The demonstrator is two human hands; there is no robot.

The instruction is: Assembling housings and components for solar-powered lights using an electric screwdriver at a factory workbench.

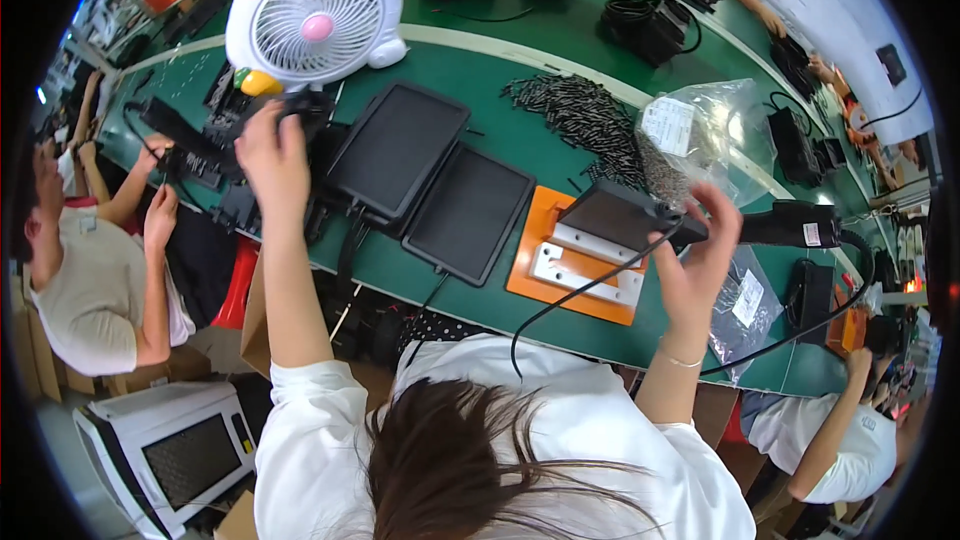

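Observation:
My right hand (697,265) curls its thumb and fingers around the right end of a black rectangular housing (612,212). The housing rests tilted on an orange fixture (530,260) with white slotted blocks (590,275). A thin black cable (575,298) runs from the housing toward my body. At the left, my left hand (272,160) reaches into a cluster of black plastic parts (315,110) below the fan; its fingertips touch them, and what they pinch is hidden. Between my hands lie two black, flat, rimmed panels (400,148) (470,215), the left one higher.
A pig-shaped fan (318,25) stands at the back left. Many black screws (580,115) lie heaped beside a clear plastic bag (715,130). A black corded tool (795,227) sits right of my right hand, above another bag (745,305). Co-workers sit on both sides.

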